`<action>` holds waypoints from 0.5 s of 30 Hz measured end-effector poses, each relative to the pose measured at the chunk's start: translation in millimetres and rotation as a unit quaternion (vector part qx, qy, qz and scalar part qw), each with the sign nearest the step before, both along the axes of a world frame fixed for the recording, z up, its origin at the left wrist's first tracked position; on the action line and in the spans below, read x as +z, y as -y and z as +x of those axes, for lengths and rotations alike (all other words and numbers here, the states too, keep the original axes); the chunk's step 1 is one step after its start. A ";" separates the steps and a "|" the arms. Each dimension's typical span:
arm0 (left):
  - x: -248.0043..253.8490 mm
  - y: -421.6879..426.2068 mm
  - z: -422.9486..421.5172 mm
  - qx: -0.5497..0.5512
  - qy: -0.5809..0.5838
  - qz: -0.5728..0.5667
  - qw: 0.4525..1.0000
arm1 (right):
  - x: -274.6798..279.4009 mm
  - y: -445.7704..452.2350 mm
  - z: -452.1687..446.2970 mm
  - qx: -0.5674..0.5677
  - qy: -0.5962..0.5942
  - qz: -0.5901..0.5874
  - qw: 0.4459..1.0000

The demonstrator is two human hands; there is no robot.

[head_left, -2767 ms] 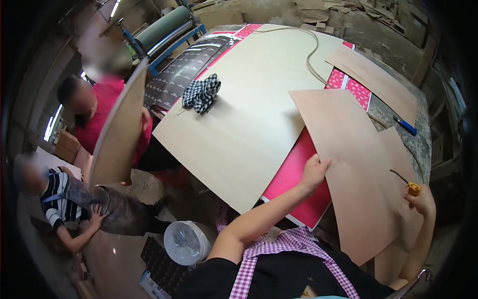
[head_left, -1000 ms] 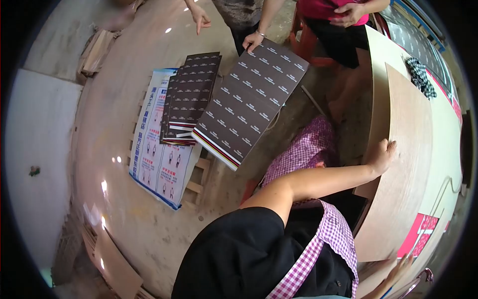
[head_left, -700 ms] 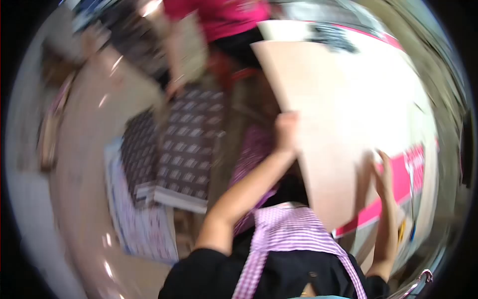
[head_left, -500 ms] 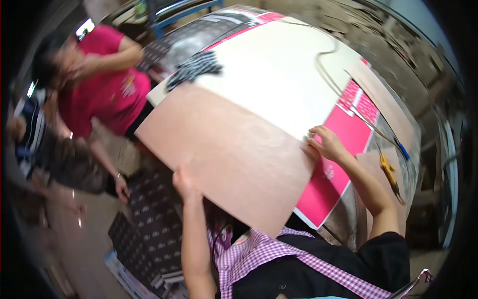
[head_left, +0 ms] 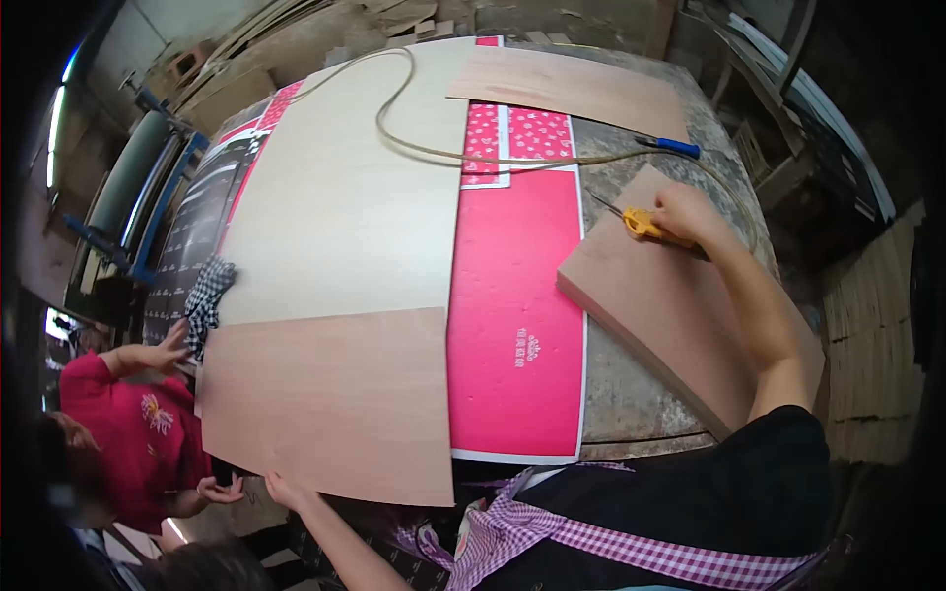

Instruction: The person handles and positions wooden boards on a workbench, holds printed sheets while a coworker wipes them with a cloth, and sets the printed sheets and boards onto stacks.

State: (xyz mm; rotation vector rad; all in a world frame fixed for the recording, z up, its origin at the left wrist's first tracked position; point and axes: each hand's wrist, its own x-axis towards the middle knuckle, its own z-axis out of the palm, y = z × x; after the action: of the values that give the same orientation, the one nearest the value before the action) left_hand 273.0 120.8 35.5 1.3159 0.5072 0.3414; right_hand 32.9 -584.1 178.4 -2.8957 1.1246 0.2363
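Observation:
A thin light-brown wood veneer sheet (head_left: 325,394) lies over the near end of a large cream board (head_left: 345,207). My left hand (head_left: 286,490) pinches the sheet's front edge, which extends past the table. To the right, my right hand (head_left: 687,211) is closed around a yellow-handled tool (head_left: 645,224) with a thin pointed metal tip, whose exact kind I cannot make out. The tool is over a stack of brown sheets (head_left: 690,286). Between the cream board and this stack lies a pink printed sheet (head_left: 517,325).
A co-worker in a pink shirt (head_left: 133,433) stands at the left, one hand near a checkered cloth (head_left: 209,291). A hose (head_left: 434,153) crosses the boards toward a blue-handled tool (head_left: 675,147). Another brown sheet (head_left: 572,84) lies farther back. A roller machine (head_left: 138,187) stands at far left.
The veneer sheet has settled over the cream board's near end. My right hand has left its edge and moved right onto the yellow-handled tool. My left hand stays on the sheet; the view has turned right.

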 end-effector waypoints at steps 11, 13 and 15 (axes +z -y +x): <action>10.5 54.6 44.9 0.019 -0.080 0.231 0.969 | -46.3 176.8 -25.3 -0.153 0.276 -0.071 0.946; -2.0 36.8 44.7 0.072 -0.085 0.325 0.939 | -58.9 213.2 -16.3 -0.109 0.269 -0.099 0.952; -8.5 6.2 35.8 0.019 -0.121 0.324 0.938 | -102.6 286.5 -9.5 -0.021 0.219 -0.114 0.969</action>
State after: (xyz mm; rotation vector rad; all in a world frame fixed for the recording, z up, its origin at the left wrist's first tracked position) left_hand 308.8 114.6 27.0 2.0084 0.6562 0.3988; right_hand 23.4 -870.5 75.8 -2.8842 1.1888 -0.5447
